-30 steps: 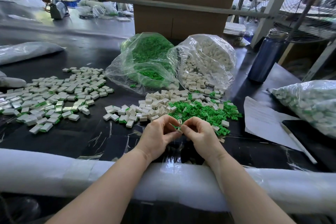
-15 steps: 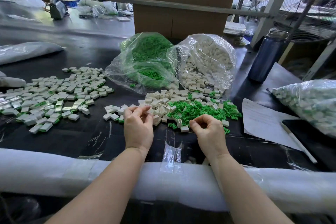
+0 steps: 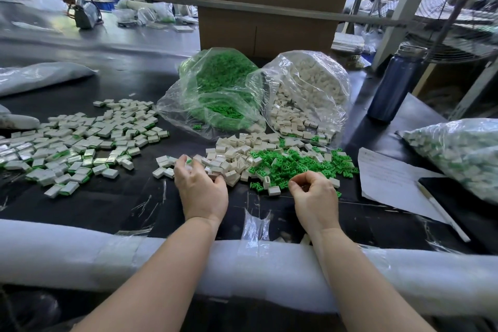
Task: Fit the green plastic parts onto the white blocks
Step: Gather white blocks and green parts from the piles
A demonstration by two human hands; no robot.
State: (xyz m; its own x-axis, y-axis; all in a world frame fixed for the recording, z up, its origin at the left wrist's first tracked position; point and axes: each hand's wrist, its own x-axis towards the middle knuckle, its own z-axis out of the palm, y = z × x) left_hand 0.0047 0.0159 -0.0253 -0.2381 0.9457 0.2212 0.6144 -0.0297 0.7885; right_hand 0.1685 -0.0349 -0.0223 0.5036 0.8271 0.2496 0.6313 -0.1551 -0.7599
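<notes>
Both hands over loose parts on the black table (image 3: 80, 213).

At frame centre, white blocks (image 3: 237, 153) and green plastic parts (image 3: 293, 167) lie jumbled, axes pointing every way. Left hand (image 3: 200, 186), fingers curled, reaches into the blocks; right hand (image 3: 314, 193) curls at the green pile's near edge; whether either holds anything is unclear.

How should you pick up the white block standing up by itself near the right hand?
Pinch the upright white block by its two narrow sides, coming from above. It stands on end at the near edge of the green parts, so its top is free while parts crowd its base.
</notes>
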